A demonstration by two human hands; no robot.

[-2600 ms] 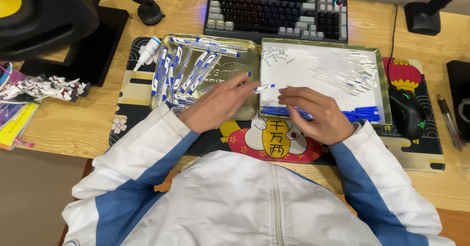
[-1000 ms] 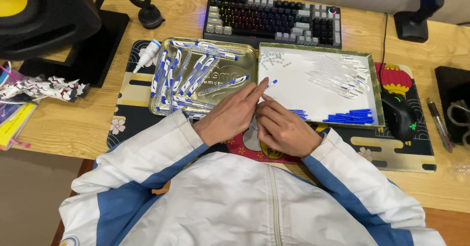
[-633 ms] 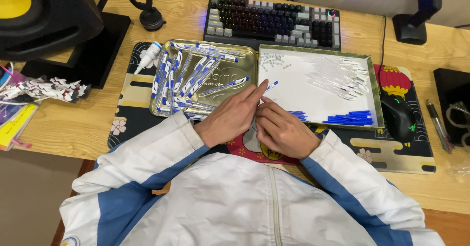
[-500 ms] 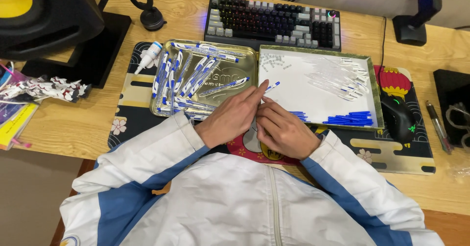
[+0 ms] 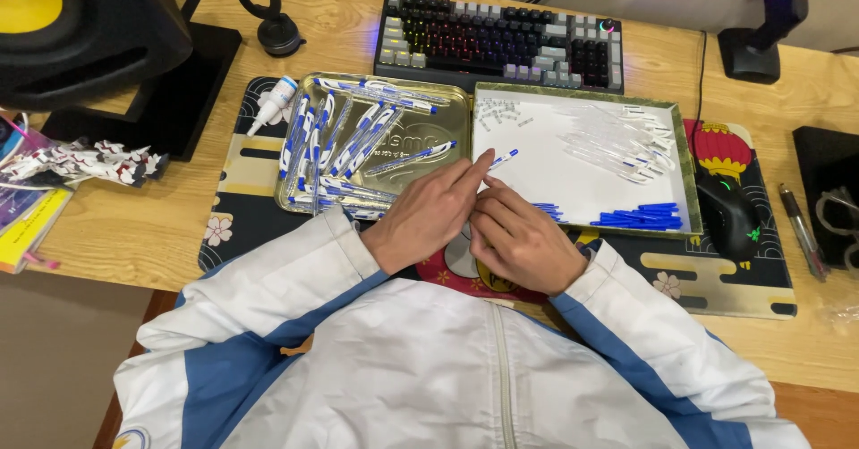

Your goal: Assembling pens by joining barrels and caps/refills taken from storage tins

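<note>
At frame centre, left hand point(image 5: 429, 221) and right hand point(image 5: 523, 243) pinch one blue-tipped pen point(image 5: 501, 159) together; metal tray point(image 5: 452, 114) holds assembled pens, white tray point(image 5: 546, 158) loose parts.

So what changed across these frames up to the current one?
Both hands pulled back from the white tray toward the body. The left hand and right hand now meet over the mat edge, keeping their grip on one pen. The metal tray, its pens and the keyboard stayed put.

Even, bright overhead light falls across the desk; soft shadows, sharp focus, faint glare on the metal tray point(image 5: 452, 140).
</note>
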